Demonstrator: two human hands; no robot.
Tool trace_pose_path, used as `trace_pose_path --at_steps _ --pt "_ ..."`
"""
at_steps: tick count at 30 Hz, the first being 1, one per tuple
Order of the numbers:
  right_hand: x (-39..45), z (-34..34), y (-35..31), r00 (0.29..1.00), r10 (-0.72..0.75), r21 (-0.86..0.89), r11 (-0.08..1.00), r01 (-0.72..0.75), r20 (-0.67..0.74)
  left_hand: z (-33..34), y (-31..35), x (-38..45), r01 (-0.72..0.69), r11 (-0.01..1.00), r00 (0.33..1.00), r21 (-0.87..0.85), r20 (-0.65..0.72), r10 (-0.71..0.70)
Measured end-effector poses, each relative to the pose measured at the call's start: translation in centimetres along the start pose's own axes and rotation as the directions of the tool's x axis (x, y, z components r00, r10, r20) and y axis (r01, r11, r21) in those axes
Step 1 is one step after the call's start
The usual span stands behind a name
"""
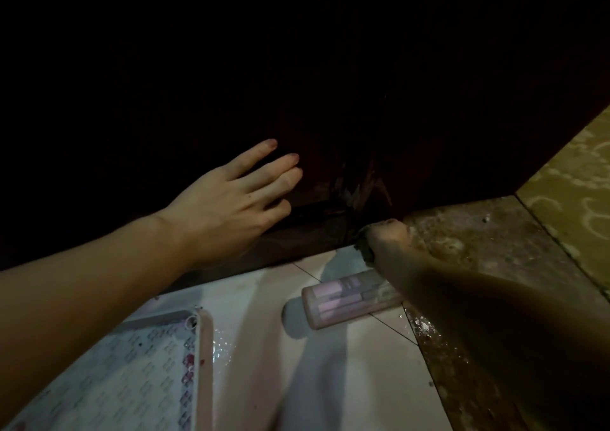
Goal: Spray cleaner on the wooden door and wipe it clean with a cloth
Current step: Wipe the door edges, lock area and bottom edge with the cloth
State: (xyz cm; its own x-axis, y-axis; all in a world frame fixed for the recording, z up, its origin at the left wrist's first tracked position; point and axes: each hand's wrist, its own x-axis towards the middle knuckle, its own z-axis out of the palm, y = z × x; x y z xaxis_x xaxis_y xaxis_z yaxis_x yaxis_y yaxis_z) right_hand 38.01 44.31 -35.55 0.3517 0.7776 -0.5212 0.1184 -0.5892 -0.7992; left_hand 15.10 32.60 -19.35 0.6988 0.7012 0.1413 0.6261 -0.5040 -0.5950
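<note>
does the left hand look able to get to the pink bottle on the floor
Probably yes. The left hand lies open and flat on the door, holding nothing, and only bare tile separates it from the bottle, though the right forearm crosses one end.

Darkness swallows the door's (330,83) upper part; blurred right hand (389,245).

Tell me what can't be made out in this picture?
- Door: upper part lost in darkness, head view.
- Right hand: blurred; its grip on the cloth is unclear.
- Bottle: top end hidden behind the right arm; label unreadable.
- Left hand: flat, fingers straight.
</note>
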Motion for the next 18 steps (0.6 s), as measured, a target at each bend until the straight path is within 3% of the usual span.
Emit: trace_pose_path --at_steps 6,10,13,16,18 --pt "-2.7 -2.6 -3.5 0.943 -0.320 -0.083 0.946 0.314 -0.088 0.1 -0.3 0.7 -0.009 1.000 1.000 -0.009 0.015 0.009" --pt "-5.8 -4.7 -7.3 0.852 -0.511 -0.072 0.859 0.506 -0.115 0.3 -0.4 1.3 -0.044 0.999 0.999 -0.003 -0.031 0.044" --pt "-8.2 -5.7 -9.8 0.730 -0.671 -0.115 0.742 0.661 -0.134 0.6 -0.6 1.5 -0.071 0.997 0.994 -0.014 -0.079 0.070" --pt "-9.8 -5.3 -10.6 0.643 -0.757 -0.178 0.653 0.736 -0.120 0.9 -0.7 1.3 -0.084 0.996 0.991 -0.019 -0.108 0.081" --pt "-10.2 -4.6 -9.8 0.622 -0.778 -0.228 0.623 0.748 -0.089 0.8 -0.8 1.2 -0.089 0.996 0.989 -0.018 -0.117 0.087"
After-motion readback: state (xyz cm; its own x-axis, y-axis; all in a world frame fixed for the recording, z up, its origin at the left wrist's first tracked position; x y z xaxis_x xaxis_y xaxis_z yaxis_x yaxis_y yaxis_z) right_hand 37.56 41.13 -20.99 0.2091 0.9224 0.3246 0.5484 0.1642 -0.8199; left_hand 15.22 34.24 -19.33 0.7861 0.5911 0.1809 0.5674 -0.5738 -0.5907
